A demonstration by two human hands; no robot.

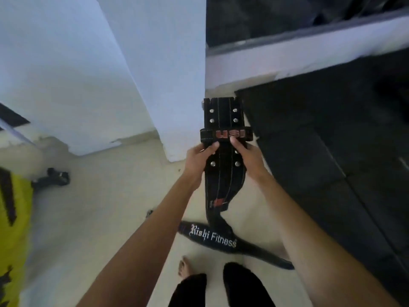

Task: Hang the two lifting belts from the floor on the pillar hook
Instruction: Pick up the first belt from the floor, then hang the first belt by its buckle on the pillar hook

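Belt number one (223, 138), black with silver rivets and red letters "USI" on its loop, is held up just beside the corner of the white pillar (155, 63). Left hand (199, 158) and right hand (245, 156) both grip it below the loop, one on each side edge, and its lower end hangs down. Second belt (221, 239), black with white words "Rishi Fitness", lies flat on the pale floor (99, 218), near a bare foot (184, 265) and beside the edge of the dark mat (332, 151).
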